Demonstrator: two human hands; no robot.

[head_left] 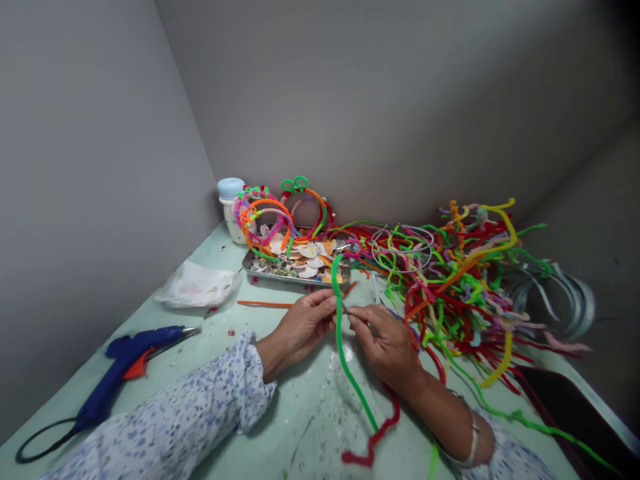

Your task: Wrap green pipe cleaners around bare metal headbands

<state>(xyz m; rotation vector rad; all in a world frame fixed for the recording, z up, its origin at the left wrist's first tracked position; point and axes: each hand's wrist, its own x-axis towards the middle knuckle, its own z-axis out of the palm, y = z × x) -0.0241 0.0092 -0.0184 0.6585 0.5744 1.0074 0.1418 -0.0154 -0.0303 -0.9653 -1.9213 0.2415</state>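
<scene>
Both of my hands meet above the middle of the table. My left hand (306, 328) is closed, thumb and fingers pinched against a long green pipe cleaner (345, 353). This pipe cleaner curves up past the fingertips and hangs down toward me. At its lower end lies a crooked dark red pipe cleaner (377, 437); whether they are joined I cannot tell. Close beside it, my right hand (387, 347) pinches a thin grey strip (345, 309), mostly hidden by the fingers. An orange pipe cleaner (265, 304) lies behind my left hand.
A blue glue gun (123, 367) lies at left, near a white plastic packet (197, 285). Behind stand a metal tray (295, 281) of flower-like pieces, colourful headbands (265, 213) and a blue-lidded bottle (231, 200). A pipe cleaner heap (450, 287), metal bands (575, 300) and dark tablet-like slab (575, 407) occupy the right.
</scene>
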